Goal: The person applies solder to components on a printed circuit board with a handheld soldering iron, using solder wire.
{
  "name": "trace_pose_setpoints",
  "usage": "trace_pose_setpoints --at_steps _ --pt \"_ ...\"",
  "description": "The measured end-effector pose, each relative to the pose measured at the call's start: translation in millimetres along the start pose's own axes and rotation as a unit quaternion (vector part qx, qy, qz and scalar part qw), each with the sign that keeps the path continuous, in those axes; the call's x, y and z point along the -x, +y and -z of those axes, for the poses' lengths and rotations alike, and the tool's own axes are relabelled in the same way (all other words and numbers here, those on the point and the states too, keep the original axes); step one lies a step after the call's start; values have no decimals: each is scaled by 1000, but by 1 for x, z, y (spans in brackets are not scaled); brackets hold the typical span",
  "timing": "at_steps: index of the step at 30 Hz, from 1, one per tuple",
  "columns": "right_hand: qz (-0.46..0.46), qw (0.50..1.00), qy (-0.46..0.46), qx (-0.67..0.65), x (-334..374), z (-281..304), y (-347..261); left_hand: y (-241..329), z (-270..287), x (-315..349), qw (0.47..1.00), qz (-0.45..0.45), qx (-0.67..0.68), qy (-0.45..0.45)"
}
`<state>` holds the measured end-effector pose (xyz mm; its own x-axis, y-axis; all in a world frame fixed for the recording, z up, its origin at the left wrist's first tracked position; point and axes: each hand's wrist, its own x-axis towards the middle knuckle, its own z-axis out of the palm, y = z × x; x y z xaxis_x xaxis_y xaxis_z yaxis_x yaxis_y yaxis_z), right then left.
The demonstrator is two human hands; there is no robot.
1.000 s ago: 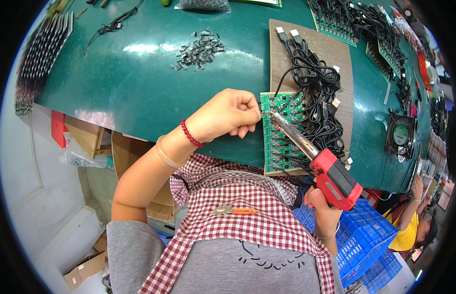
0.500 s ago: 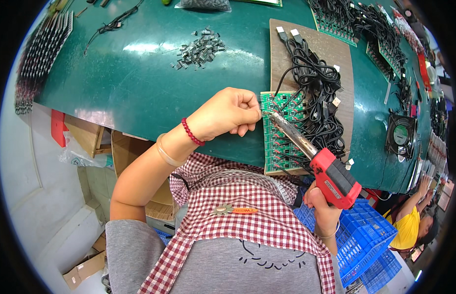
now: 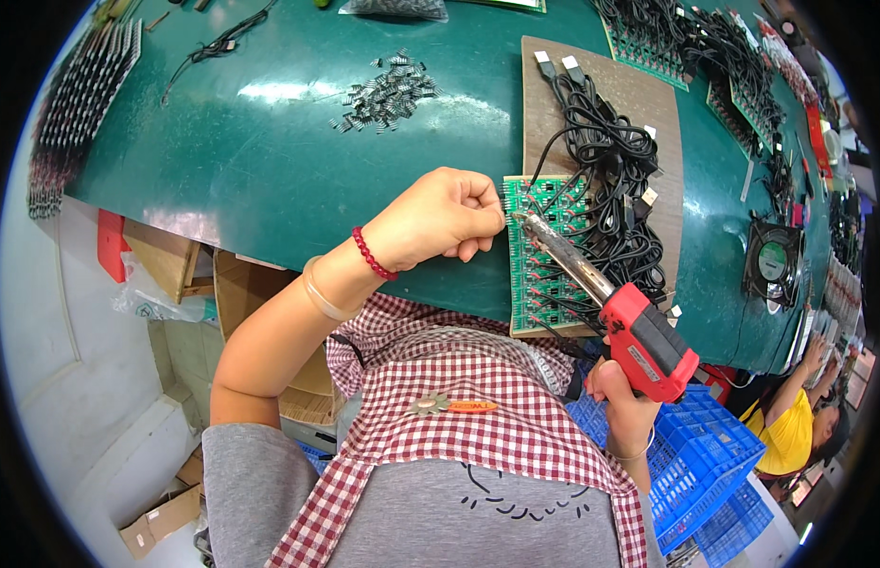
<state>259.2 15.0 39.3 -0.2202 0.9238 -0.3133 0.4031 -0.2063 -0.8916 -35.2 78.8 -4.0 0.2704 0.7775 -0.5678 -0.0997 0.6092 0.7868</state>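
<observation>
My right hand (image 3: 624,407) is wrapped round the handle of a red and black soldering gun (image 3: 648,346). Its long metal barrel slants up and left, with the tip over the left edge of a green circuit board panel (image 3: 529,305). Beside that tip, the pinched fingers of my left hand (image 3: 459,220) meet the same board edge. Whatever lies between those fingers is hidden or too small to name. Black cables (image 3: 610,151) with USB plugs run from the panel and lie bundled over its right side. A brown wooden board (image 3: 546,123) lies underneath.
Small black pin components (image 3: 388,95) lie heaped on the green table (image 3: 213,161). More cabled boards (image 3: 648,47) sit at the far right, near a black fan (image 3: 773,260). Blue crates (image 3: 700,464) stand below the table by my right arm. A person in yellow (image 3: 785,440) works beyond them.
The soldering gun has shifted very slightly, its tip staying at the board's left edge. My left hand keeps nearly the same place. The person at the right has moved a little.
</observation>
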Motion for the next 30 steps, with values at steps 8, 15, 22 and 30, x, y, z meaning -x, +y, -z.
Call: trace_pose_setpoints --at_steps 8,15,22,30 --pt "-8 999 31 -3 5 -4 0 -3 0 0 1000 -11 9 -1" --pt "12 1000 13 5 9 0 5 -3 -1 -1 1000 -15 6 2" --pt "-46 991 48 -113 7 -6 -21 -3 -1 2 1000 -15 -2 8" --pt "8 988 50 -144 2 -8 -29 15 40 1 692 -296 -536 383"
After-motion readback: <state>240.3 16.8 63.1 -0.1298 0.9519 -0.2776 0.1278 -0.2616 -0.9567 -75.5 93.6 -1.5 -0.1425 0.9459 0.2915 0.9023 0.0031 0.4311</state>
